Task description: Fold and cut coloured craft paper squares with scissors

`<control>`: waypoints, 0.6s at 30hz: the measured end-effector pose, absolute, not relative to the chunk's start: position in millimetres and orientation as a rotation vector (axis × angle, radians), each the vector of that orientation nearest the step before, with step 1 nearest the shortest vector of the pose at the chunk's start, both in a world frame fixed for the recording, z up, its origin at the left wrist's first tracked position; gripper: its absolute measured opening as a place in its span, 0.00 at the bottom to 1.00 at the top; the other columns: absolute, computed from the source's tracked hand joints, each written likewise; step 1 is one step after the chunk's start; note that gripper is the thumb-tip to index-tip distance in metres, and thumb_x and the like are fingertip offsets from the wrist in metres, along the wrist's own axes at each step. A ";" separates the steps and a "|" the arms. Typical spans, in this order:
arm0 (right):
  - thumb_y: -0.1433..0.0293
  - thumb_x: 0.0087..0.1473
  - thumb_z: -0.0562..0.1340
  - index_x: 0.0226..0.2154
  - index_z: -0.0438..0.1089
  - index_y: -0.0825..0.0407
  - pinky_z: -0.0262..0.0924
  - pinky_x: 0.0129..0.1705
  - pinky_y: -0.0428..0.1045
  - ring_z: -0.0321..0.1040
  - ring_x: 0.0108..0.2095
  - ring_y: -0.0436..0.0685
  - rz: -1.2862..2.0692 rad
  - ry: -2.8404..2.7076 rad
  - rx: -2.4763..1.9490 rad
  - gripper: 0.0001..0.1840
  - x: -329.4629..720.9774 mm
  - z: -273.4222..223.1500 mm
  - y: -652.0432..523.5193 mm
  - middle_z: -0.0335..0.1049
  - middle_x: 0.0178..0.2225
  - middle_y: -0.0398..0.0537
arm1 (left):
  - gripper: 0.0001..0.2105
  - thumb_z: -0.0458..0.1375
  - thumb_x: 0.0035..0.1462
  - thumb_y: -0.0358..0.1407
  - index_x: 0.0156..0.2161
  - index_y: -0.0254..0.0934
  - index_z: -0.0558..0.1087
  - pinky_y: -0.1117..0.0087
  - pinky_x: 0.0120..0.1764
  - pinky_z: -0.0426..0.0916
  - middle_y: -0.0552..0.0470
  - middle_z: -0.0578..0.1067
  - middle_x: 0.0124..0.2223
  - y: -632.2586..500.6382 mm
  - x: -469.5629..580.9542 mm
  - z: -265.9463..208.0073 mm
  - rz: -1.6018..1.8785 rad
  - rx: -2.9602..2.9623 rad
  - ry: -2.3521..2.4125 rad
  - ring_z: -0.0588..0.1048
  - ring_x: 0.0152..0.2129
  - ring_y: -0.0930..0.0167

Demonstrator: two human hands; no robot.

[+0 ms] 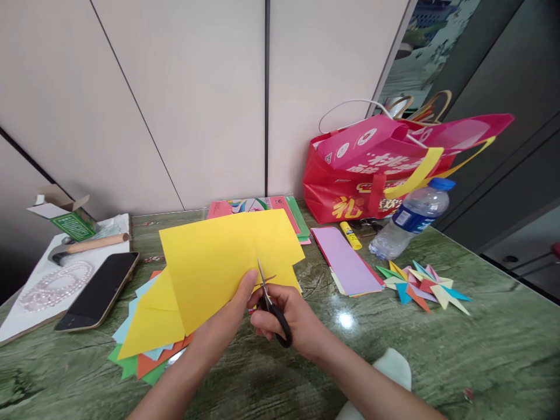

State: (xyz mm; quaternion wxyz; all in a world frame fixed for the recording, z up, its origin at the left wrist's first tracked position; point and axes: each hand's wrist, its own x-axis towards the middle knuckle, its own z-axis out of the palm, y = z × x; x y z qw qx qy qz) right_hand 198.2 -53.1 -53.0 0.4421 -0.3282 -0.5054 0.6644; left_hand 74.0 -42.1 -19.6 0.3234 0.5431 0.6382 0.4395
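Note:
My left hand (241, 296) grips a yellow paper sheet (214, 256) near its lower right edge, thumb on top and the other fingers hidden beneath. In my right hand (291, 315) is a pair of scissors (277, 319) with black handles. Its blades are spread at the sheet's right part, one lying over the yellow surface. A notch shows at the sheet's right edge. Under it, on the left, lies a pile of coloured papers, with a yellow piece (153, 326) on top and orange (151, 364), light blue and green ones below.
Strips of purple paper (345, 262), a glue stick (350, 235), a tilted water bottle (411, 219) and folded paper stars (426, 283) are on the right. Behind stands a red bag (324, 181). A phone (98, 291), beads (56, 286), a hammer (91, 244) and an open box (72, 221) lie left.

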 end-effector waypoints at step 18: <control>0.57 0.40 0.65 0.26 0.64 0.55 0.49 0.19 0.43 0.54 0.15 0.44 1.675 -1.229 -0.815 0.19 196.9 -49.7 -54.0 0.59 0.14 0.36 | 0.19 0.53 0.46 0.50 0.40 0.42 0.70 0.57 0.55 0.52 0.48 0.71 0.49 -43.1 73.8 -18.2 1.133 1.398 1.678 0.66 0.49 0.61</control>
